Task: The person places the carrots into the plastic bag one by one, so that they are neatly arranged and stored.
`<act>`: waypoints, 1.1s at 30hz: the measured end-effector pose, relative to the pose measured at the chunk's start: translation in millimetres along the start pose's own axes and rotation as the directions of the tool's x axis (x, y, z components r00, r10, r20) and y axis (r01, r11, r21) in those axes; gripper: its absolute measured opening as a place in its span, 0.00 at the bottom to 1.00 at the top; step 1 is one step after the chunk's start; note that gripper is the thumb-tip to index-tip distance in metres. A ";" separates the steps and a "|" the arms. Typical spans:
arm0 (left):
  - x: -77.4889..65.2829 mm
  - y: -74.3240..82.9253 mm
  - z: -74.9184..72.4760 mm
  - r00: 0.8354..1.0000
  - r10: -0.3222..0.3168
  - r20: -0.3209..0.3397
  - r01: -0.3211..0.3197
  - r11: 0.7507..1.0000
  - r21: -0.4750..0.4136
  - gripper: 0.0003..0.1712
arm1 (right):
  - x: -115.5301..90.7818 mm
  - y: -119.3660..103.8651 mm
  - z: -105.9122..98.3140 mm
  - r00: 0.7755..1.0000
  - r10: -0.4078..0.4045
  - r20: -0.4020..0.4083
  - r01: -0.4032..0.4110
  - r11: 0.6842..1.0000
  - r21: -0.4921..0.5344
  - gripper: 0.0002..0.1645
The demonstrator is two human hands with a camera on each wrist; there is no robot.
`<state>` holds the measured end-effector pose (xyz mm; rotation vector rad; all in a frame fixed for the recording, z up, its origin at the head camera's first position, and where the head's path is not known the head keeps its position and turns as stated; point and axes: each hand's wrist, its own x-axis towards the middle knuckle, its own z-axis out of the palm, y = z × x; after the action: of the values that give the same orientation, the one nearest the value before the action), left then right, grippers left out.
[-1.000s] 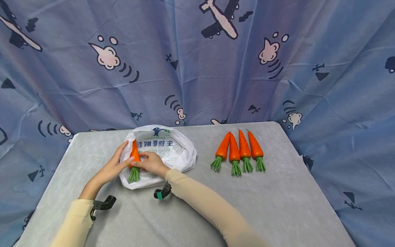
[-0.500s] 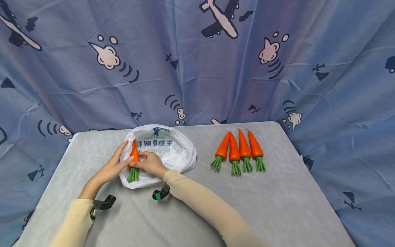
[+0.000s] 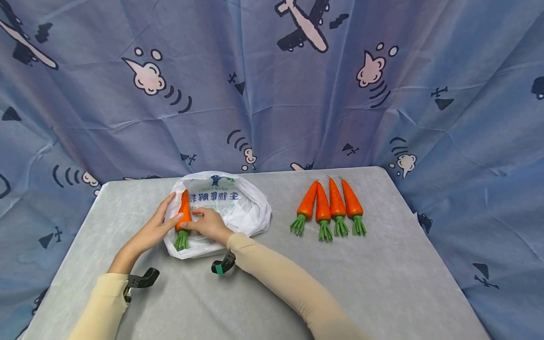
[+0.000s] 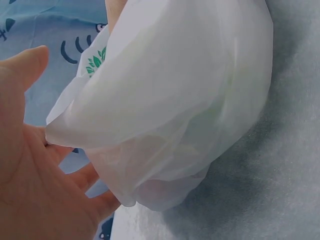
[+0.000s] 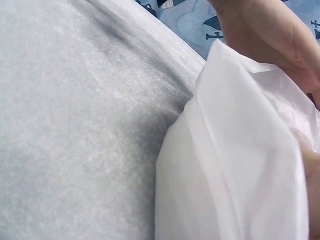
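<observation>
Shifted slightly leftward, an orange, green-topped, tapering carrot (image 3: pixel 184 208) is pinched by the right grip (image 3: pixel 209 225); opposite, the left grip (image 3: pixel 153 230) is held straight-fingered.

Spread open-mouthed on gray tabletop (image 3: pixel 263 293): white plastic bag (image 3: pixel 257 210) w/ blue & grn print, crumpled at R. Held inside at L: one orange carrot (image 3: pixel 185 211), slim tip toward far rim, grn stems (image 3: pixel 181 241) toward near rim.
</observation>
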<state>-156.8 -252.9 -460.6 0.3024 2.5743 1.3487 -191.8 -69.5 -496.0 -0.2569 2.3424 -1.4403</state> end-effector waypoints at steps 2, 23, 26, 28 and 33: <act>0.1 -0.2 -0.1 1.000 0.000 0.000 0.000 1.000 0.000 0.46 | 0.2 0.0 -0.5 1.000 0.001 0.005 -0.001 1.000 0.013 0.38; 0.9 -3.1 0.1 1.000 0.014 0.000 -0.014 0.999 -0.031 0.45 | -15.3 -6.7 -51.0 0.995 -0.053 0.084 0.047 0.996 0.079 0.36; 1.5 -4.5 0.3 1.000 0.024 -0.004 -0.025 0.999 -0.038 0.45 | -20.8 -4.4 -61.4 0.994 -0.066 0.085 0.059 0.995 0.080 0.36; 1.4 -4.7 0.5 1.000 0.026 -0.005 -0.027 0.999 -0.041 0.45 | -25.6 -2.5 -68.8 0.993 -0.082 0.085 0.075 0.994 0.085 0.37; 1.2 -4.8 0.8 1.000 0.030 -0.010 -0.030 0.999 -0.036 0.45 | -37.2 4.4 -87.4 0.988 -0.134 0.076 0.128 0.989 0.075 0.37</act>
<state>-158.1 -254.6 -465.1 0.3308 2.5592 1.4089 -193.4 16.9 -456.4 -0.4488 2.2418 -1.5394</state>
